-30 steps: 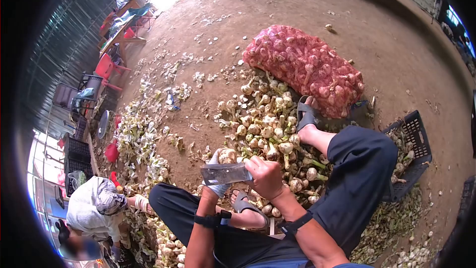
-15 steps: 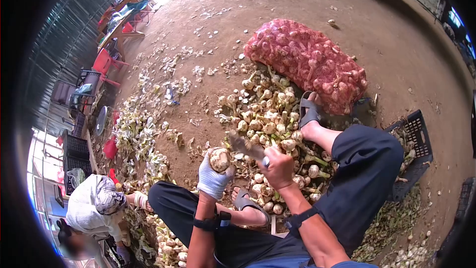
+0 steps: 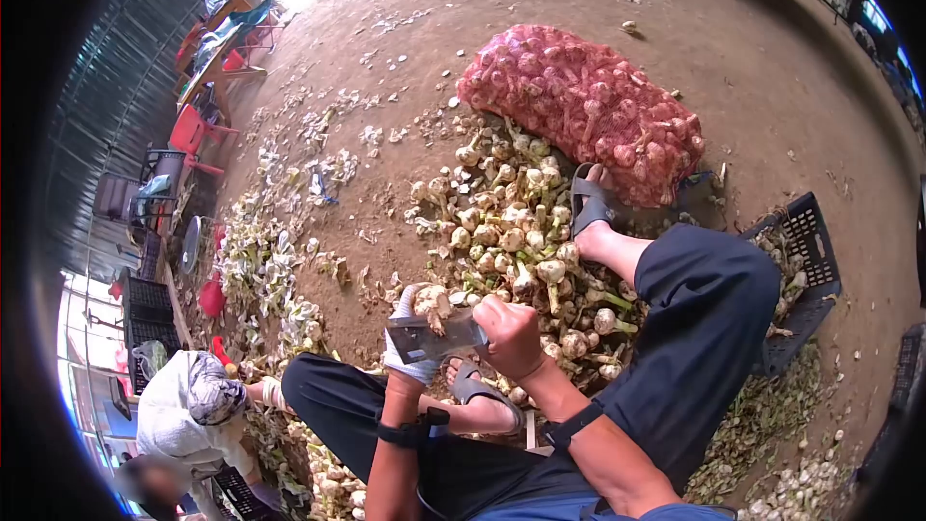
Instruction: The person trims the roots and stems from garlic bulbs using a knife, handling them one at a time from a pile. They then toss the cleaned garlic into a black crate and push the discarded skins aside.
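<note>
My left hand (image 3: pixel 415 369), in a white knitted glove, is closed around a garlic bulb (image 3: pixel 430 302). Gripped in my right fist (image 3: pixel 513 338) is a broad-bladed knife (image 3: pixel 446 336). Its blade lies flat across the front of my gloved hand, just below the bulb, and hides part of the glove. I cannot tell whether the edge touches the bulb. Between my feet a heap of garlic bulbs (image 3: pixel 511 236) with stems spreads over the dirt floor.
A red mesh sack (image 3: pixel 588 106) full of garlic lies beyond my foot. At my right stands a black plastic crate (image 3: pixel 810 241) with trimmings. Husks (image 3: pixel 265 260) litter the ground to the left. A co-worker (image 3: pixel 183 415) bends at lower left, near red chairs (image 3: pixel 188 130).
My right hand has moved left and slightly down, bringing the knife from above the heap to my gloved hand. The garlic bulb stays in my left hand. The view has shifted slightly.
</note>
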Motion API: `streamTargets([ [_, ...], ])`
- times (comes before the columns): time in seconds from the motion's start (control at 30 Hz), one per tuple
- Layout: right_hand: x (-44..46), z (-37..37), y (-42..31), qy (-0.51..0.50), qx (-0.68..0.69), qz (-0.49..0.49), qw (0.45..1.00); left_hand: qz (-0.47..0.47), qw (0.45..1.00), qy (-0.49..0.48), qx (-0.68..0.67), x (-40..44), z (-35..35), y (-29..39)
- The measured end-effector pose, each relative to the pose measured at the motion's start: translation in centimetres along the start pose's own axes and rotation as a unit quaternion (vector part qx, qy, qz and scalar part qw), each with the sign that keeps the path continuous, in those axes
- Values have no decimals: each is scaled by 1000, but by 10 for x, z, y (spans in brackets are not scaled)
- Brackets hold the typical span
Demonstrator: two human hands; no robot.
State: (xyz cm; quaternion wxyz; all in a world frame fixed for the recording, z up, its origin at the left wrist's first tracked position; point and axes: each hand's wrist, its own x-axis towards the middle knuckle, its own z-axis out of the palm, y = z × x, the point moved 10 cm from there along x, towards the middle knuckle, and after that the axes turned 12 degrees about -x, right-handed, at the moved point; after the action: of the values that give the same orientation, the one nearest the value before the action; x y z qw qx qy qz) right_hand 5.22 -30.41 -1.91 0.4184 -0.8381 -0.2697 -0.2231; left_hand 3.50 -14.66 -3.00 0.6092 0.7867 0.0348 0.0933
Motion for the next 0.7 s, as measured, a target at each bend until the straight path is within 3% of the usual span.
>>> streamTargets([
  [0.07,-6,0,12,36,17,7,999,3,1000,12,6,0,2,2],
  [0.13,-14,13,45,9,-81,83,993,7,991,44,124,1,-2,18],
  [0.23,-44,23,117,-65,-188,257,946,17,996,68,58,-7,-5,24],
  [0.27,-52,25,124,-44,-161,305,938,20,996,71,58,-5,-6,25],
  [0.37,-50,40,105,-43,14,372,927,9,996,82,42,0,-5,22],
  [0.4,-60,60,99,-43,169,422,890,8,998,60,-6,1,1,21],
  [0.43,-61,73,78,-64,345,452,820,7,998,36,-53,2,7,21],
  [0.5,-65,88,40,-98,568,502,645,7,995,19,-94,3,14,9],
  [0.53,-60,84,32,-98,568,501,645,6,994,18,-111,2,17,14],
  [0.6,-51,87,13,-72,673,509,531,6,992,19,-126,-1,17,23],
  [0.7,-43,80,34,-55,667,489,559,-6,987,55,-153,0,4,24],
])
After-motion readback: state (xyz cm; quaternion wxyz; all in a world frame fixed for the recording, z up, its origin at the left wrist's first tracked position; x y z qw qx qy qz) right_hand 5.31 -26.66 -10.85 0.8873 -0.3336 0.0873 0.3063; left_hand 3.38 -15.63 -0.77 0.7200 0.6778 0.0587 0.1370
